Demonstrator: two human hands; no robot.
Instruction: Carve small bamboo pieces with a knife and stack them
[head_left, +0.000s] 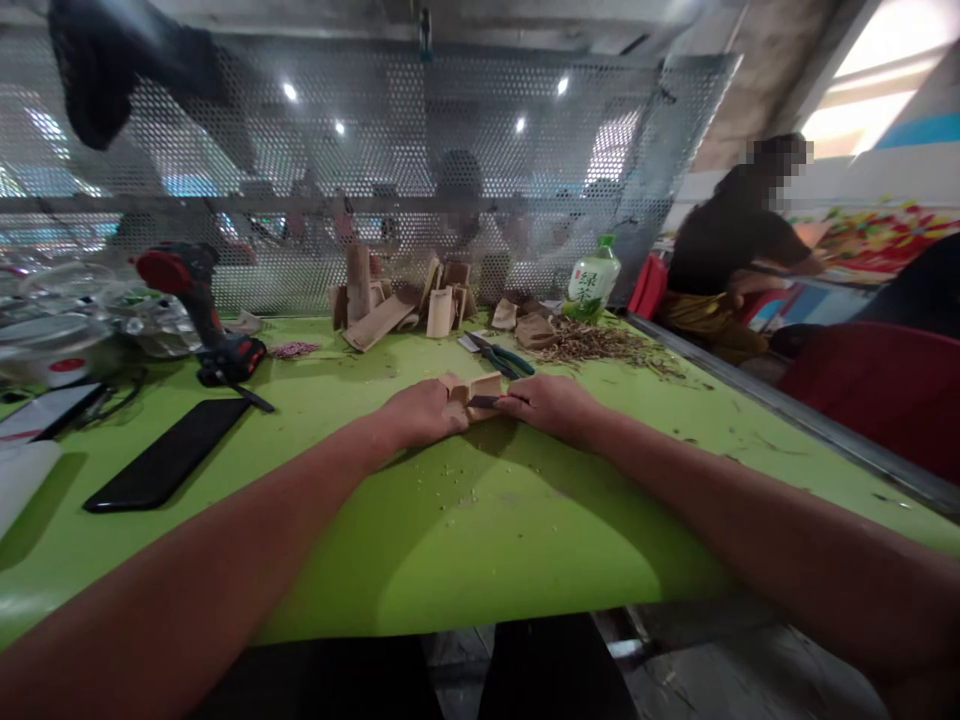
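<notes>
My left hand (pixel 427 412) is closed around a short, pale piece of bamboo (pixel 486 384), just above the green tabletop. In my right hand (pixel 551 405) is a small tool with a flat dark blade (pixel 484 401), likely a knife; its handle is mostly hidden by my fingers. The blade lies against the bamboo piece, between my two hands. Small pale crumbs (pixel 457 490) are scattered on the table below them. Just beyond my right hand lie green-handled pliers (pixel 506 360).
Cut bamboo pieces (pixel 382 318) stand at the back, beside a pile of brown shavings (pixel 592 343) and a green tea bottle (pixel 592 280). On the left are a cordless drill (pixel 199 310), a black phone (pixel 169 455) and a lidded tub (pixel 60 350). A person (pixel 727 240) sits at the right.
</notes>
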